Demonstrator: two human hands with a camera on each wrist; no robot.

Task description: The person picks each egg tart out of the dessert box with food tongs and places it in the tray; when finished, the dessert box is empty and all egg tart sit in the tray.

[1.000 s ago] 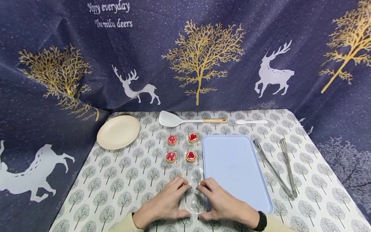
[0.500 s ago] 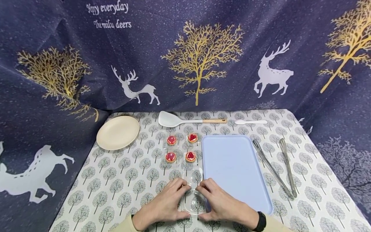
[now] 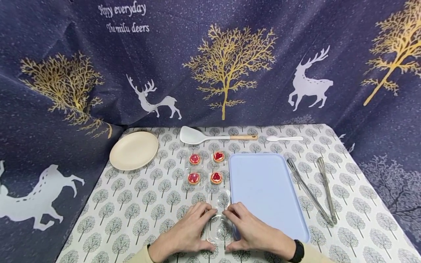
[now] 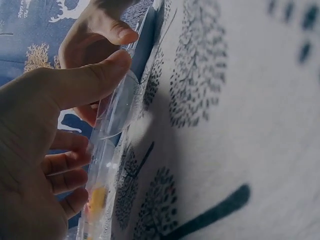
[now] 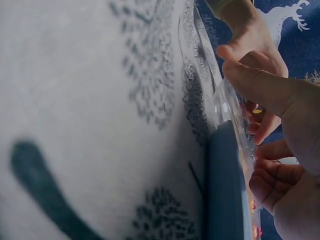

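A clear plastic lid (image 3: 218,229) with two rounded hollows lies in front of me, its far end against a clear box with two red-topped tarts (image 3: 216,178). My left hand (image 3: 187,230) is at its left side, fingertips over the edge and thumb just off the near left corner. On the right, my right hand (image 3: 258,232) mirrors it, fingertips at the edge and thumb apart from the near corner. The fingers of both hands bend loosely. Both wrist views show the thumbs extended, the plastic edge-on beside the fingers.
Another clear box with two red tarts (image 3: 194,178) is left of the first. A light blue tray (image 3: 266,193) sits right, partly under my right forearm. Beyond are metal tongs (image 3: 307,190), a white spoon (image 3: 286,138), a spatula (image 3: 194,135) and a cream plate (image 3: 134,150).
Both thumbs have moved slightly away from the lid's near corners, the left one leftward, the right one a little toward me. The fingertips stay almost where they were.
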